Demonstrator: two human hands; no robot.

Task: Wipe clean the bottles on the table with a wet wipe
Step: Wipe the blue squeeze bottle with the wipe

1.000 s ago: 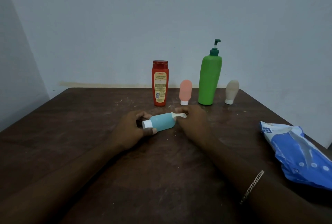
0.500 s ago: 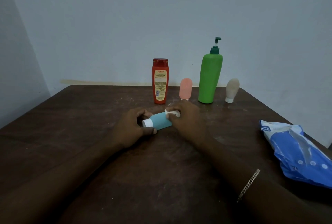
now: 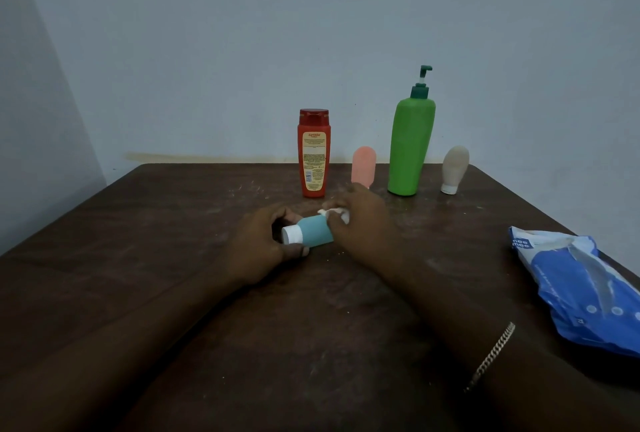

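At the middle of the desk [image 3: 173,258], the teal bottle [image 3: 313,231] was held sideways, cap end clasped by the left hand [image 3: 256,248], its length running rightward into the right hand [image 3: 363,224], whose grip pinched the wet wipe [image 3: 334,213] against it.

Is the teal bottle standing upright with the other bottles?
No, the teal bottle lies sideways, the left hand gripping its cap end and the right hand pressing a wet wipe on it.

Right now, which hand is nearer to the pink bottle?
Right. The right hand, holding the wipe, is just in front of the pink bottle; the left hand grips the blue bottle at its cap end, further left.
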